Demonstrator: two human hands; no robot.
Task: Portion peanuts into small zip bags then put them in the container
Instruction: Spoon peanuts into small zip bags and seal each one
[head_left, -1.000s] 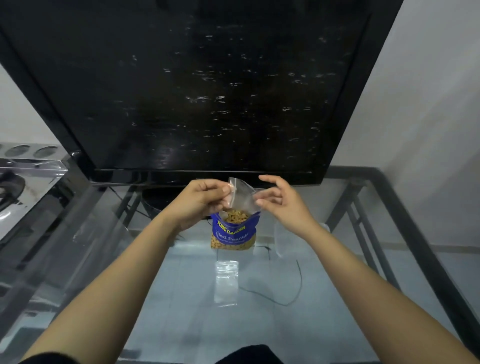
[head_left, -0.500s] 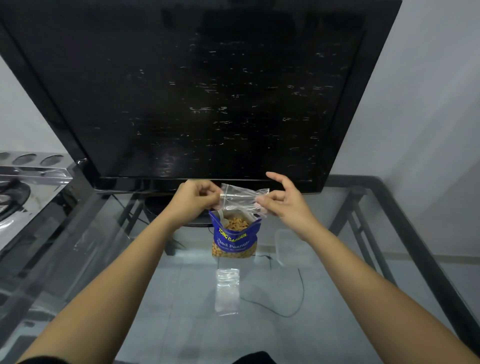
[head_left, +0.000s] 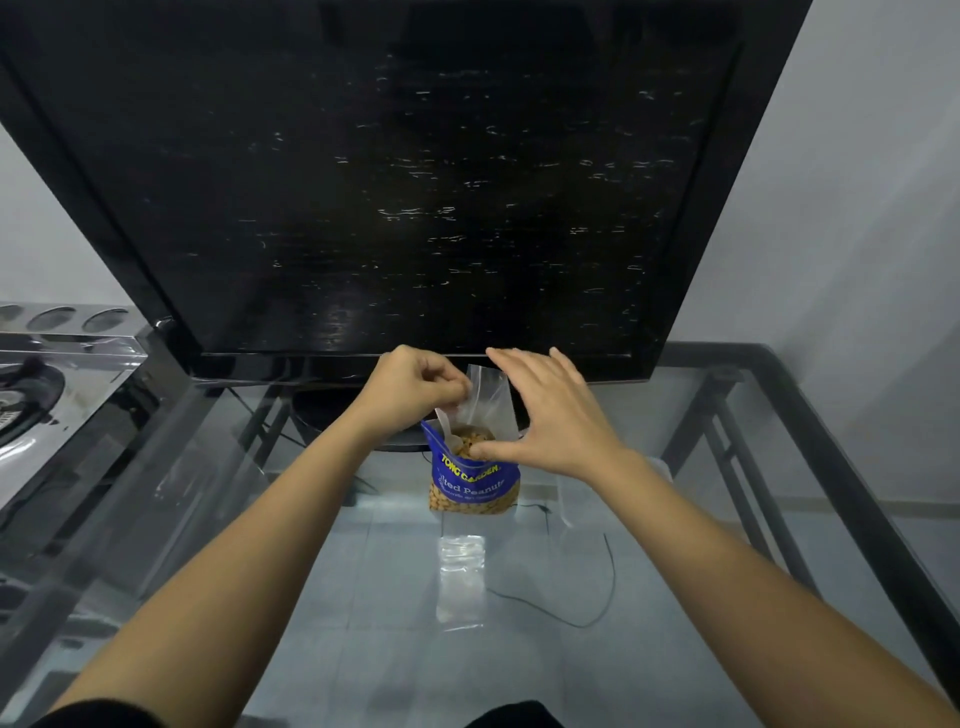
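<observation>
Glass table (head_left: 675, 649): left hand (head_left: 415, 387) pinching zip bag (head_left: 488, 397) above peanut pack (head_left: 472, 480).

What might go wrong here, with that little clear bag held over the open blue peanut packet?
1. The small clear zip bag hangs pinched at one corner by the left hand; its mouth may sag shut, so peanuts spill onto the glass table.
2. The right hand reaches at the rim of the open blue peanut packet; a nudge might tip it.

Both arms outstretched, left hand (head_left: 415, 387) fingers pinched closed, right hand (head_left: 558, 415) fingers spread.
</observation>
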